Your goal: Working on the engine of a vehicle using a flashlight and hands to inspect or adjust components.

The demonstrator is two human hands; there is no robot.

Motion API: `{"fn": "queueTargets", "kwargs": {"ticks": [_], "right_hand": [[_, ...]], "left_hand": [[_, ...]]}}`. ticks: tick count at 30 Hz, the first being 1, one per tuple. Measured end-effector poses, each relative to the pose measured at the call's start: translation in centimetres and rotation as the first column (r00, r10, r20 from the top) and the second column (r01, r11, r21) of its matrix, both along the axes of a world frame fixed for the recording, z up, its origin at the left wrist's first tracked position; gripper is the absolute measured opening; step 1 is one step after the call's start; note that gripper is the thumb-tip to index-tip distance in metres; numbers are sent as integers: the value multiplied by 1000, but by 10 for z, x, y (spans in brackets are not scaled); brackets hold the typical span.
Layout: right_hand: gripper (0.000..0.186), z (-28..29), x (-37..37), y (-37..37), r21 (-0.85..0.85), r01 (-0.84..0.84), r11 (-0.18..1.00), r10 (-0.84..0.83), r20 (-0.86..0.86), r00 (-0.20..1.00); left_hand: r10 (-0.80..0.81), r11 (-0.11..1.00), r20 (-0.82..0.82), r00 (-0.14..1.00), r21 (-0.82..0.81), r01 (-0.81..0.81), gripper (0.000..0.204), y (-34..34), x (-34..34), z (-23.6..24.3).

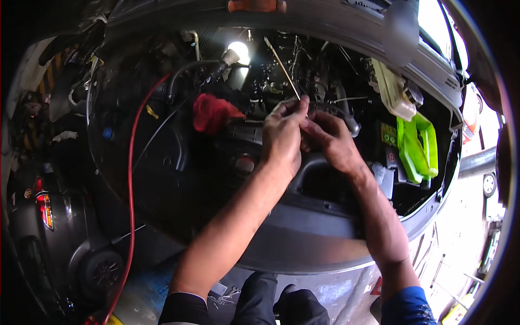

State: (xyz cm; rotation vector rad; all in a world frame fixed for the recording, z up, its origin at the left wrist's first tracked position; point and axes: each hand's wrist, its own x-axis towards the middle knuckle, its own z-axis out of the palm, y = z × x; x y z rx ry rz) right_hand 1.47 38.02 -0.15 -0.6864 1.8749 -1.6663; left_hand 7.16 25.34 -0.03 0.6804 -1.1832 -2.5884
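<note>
Over the open engine bay (pixel 227 157), my left hand (pixel 281 135) is closed, its thumb and fingers pinching a thin pale rod (pixel 283 67). The rod slants up and to the left, ending in a slightly wider tip. Close beside it, my right hand (pixel 333 141) has its fingers bent and pressed together near the rod's lower end. What those fingers hold, if anything, is hidden. A crumpled red cloth (pixel 213 114) lies on the engine to the left of my hands.
A glowing work lamp (pixel 237 53) lights the engine's far side. A red hose (pixel 131 168) hangs down at left. On the right sit a bright green plastic container (pixel 420 146) and a whitish reservoir (pixel 391 89). Tools (pixel 225 297) lie below the front bumper. A dark car (pixel 59 244) stands left.
</note>
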Motion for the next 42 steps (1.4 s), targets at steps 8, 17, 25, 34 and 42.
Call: {"fn": "queueTargets", "kwargs": {"ticks": [8,17,25,34,42], "right_hand": [[29,7,-21,11,61,540,839,-486,-361,796],[14,15,-20,6,89,630,772,-473,-582,661],[13,9,-16,-1,133,645,753,-489,-543,682],[14,5,-23,-30,54,543,838,-410,-594,692],[13,31,-64,-96,371,368,853,72,-781,621]], "left_hand": [[-275,406,201,940,-862,303,38,-102,-37,17],[214,-272,438,873,-832,484,58,-251,-89,-10],[118,-20,394,912,-917,399,60,-260,-87,-9],[-387,573,295,874,-665,478,51,-278,-71,24],[-374,578,362,854,-628,520,44,-286,-72,25]]}}
